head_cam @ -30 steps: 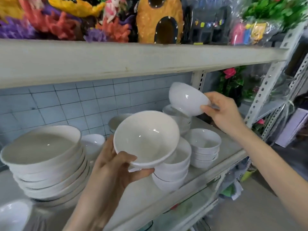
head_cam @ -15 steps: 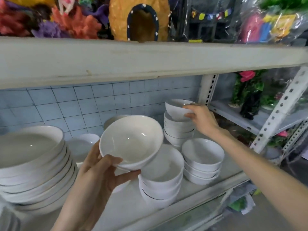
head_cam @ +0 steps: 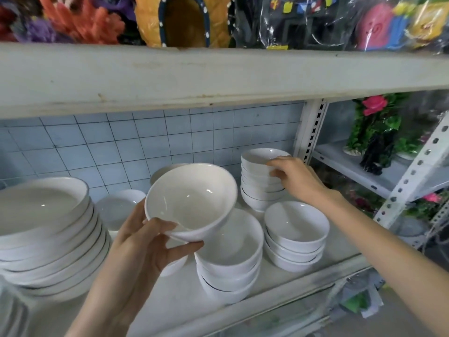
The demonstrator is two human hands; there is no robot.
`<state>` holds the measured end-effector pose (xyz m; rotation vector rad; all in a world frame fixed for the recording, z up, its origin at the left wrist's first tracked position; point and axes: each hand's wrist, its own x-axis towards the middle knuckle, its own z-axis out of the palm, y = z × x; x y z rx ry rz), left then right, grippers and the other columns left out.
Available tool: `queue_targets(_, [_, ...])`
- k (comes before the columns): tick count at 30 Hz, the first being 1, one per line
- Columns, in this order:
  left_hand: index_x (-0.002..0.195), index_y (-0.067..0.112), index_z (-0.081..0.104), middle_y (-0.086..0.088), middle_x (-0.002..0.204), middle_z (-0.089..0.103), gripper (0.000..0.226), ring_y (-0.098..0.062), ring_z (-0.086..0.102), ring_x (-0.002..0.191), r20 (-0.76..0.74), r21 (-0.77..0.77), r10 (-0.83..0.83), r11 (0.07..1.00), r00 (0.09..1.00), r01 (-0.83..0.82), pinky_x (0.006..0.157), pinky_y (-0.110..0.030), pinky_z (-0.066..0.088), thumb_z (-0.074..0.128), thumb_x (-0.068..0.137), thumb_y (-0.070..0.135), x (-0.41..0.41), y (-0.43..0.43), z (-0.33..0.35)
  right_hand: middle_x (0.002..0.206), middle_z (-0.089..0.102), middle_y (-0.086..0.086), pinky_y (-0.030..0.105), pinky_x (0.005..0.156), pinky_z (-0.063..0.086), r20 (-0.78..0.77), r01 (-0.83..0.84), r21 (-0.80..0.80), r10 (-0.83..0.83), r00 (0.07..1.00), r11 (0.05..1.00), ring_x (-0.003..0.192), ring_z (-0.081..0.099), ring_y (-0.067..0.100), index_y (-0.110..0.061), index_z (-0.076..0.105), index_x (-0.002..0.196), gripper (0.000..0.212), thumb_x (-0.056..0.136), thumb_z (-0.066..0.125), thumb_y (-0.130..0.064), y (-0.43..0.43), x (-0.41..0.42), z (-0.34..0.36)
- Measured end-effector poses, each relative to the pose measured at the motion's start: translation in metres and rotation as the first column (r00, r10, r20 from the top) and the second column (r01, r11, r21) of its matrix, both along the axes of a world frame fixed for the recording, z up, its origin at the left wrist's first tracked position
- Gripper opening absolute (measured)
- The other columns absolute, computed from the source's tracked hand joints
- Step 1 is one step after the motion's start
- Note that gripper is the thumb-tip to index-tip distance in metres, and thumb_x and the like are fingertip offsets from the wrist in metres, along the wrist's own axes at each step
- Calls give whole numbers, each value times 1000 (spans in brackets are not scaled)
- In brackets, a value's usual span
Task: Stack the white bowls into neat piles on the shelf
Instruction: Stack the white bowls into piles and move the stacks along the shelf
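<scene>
One tilted bowl in left hand, one upright bowl in right hand.

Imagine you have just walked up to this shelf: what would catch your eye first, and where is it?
The tilted white bowl in mid-frame draws the eye first, gripped by the left hand above the front pile. Behind it to the right, the right hand holds the top bowl of the back pile. On the upper shelf stands a bright orange pineapple-house ornament.

no legible text anywhere
</scene>
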<state>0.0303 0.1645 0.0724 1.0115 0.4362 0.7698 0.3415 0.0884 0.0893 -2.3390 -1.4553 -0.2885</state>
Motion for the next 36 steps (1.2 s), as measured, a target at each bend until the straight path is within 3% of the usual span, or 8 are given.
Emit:
queue_targets(4, [128,16,52,-16,124,61,43,-35,63,107,-18,-5,-14,1000,1000,14,83,-59,51,44,89,-1,0,-1,7,122,60,7,43,101,39,28,-124,186,121,992,975,113,54,30,-10,62,121,29,92,56,-11,-1,-14,2])
queue_targets(6, [125,13,54,-16,123,61,48,-34,63,107,-13,-8,-10,1000,1000,10,79,-58,54,51,81,-4,1,-6,15,124,58,3,38,106,36,-118,-186,369,244,963,911,117,53,20,-12,59,124,33,93,54,-22,-3,-38,10])
queue_targets(10, [125,9,55,-20,128,55,61,-32,61,101,17,-36,-25,999,1000,26,70,-55,56,54,64,0,4,-12,26,137,45,-10,14,97,39,-605,-353,473,589,536,807,120,46,-8,-25,36,137,67,80,49,-58,-20,-101,25])
queue_targets(13, [124,7,54,-21,129,54,59,-32,64,99,13,-30,-25,999,1000,25,68,-51,58,54,65,2,7,-10,28,139,35,-21,13,99,38,-672,-472,426,619,406,772,121,42,-15,-26,15,144,93,70,61,-57,-23,-118,22])
queue_targets(18, [131,10,47,-17,126,59,72,-34,63,107,21,71,-28,997,999,27,71,-45,58,72,64,14,9,-7,33,121,53,-29,20,94,46,-708,-323,541,628,324,777,117,50,-9,-27,33,134,101,50,80,-58,-16,-116,20])
queue_targets(25, [116,31,53,-2,120,65,57,-17,66,103,-129,397,6,917,992,46,85,-34,56,76,65,30,10,-9,27,123,55,-5,15,83,47,-644,-208,642,666,377,738,115,51,8,-26,46,120,84,53,74,-68,-24,-120,16])
queue_targets(29, [113,34,52,2,105,71,57,-7,68,93,-152,405,119,913,981,-48,78,-24,56,76,62,36,22,-12,20,113,58,-3,27,86,51,-690,-142,627,630,356,766,104,54,10,-29,50,115,83,49,71,-76,-25,-120,8])
queue_targets(36, [126,24,51,-7,114,68,71,-20,65,107,-154,390,146,918,977,-75,90,-37,54,72,62,46,27,-23,10,122,58,4,49,97,48,-741,-122,587,592,317,801,111,57,11,-28,52,113,81,50,69,-77,-32,-124,4])
